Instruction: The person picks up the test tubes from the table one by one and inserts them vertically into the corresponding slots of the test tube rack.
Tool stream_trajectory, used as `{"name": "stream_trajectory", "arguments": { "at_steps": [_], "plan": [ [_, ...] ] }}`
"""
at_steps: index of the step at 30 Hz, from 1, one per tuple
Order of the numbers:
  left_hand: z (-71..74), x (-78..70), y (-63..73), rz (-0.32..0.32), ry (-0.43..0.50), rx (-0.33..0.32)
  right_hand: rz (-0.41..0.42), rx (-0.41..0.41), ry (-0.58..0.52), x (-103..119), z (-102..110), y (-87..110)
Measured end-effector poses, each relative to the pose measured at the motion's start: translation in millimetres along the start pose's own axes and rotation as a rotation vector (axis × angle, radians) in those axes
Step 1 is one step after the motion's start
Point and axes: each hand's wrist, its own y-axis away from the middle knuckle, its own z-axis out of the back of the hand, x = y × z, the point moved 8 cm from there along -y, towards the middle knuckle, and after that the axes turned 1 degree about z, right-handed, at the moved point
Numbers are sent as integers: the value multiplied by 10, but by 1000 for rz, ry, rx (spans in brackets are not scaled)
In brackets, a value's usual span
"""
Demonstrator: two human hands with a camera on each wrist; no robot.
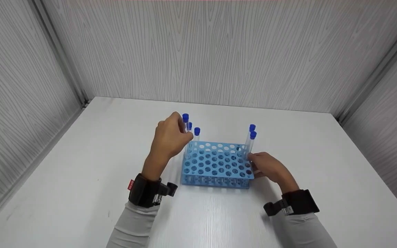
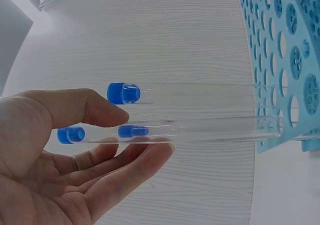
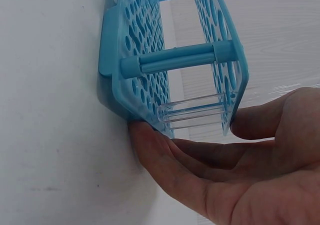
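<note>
My left hand [image 1: 171,136] pinches a clear test tube [image 2: 210,130] with a blue cap between thumb and fingers, over the back left corner of a light blue test tube rack [image 1: 217,176]. The tube's lower end is at the rack's top plate; I cannot tell whether it is inside a hole. Two more blue-capped tubes stand close by, one with its blue cap [image 1: 197,131] just right of the hand. My right hand [image 1: 267,166] grips the rack's right end, thumb at the top plate and fingers lower down, as the right wrist view shows.
Two blue-capped test tubes [image 1: 250,144] stand in the rack's back right part, near the right hand. The rack rests on a white table [image 1: 81,165]. Pale wood-grain panels [image 1: 205,51] rise behind and at both sides.
</note>
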Motion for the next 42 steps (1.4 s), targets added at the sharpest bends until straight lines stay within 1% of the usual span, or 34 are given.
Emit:
{"name": "stream_trajectory", "arguments": {
  "at_steps": [8,16,21,26,31,42],
  "plan": [
    [-15,-6,2,-17,-6,11,1,3,-8,11,4,10],
    [-19,-7,0,-19,-6,18,4,15,-15,27,-7,29],
    [-44,4,-7,-16,-14,38,-7,6,-11,11,-4,26],
    [-73,17,-13,-13,-34,53,1,20,-11,14,-7,16],
    [-86,18,-19,-12,-63,66,-7,14,-6,13,-1,10],
    [-149,60,-21,31,-77,118,-17,20,-11,-5,-10,-1]
  ]
}}
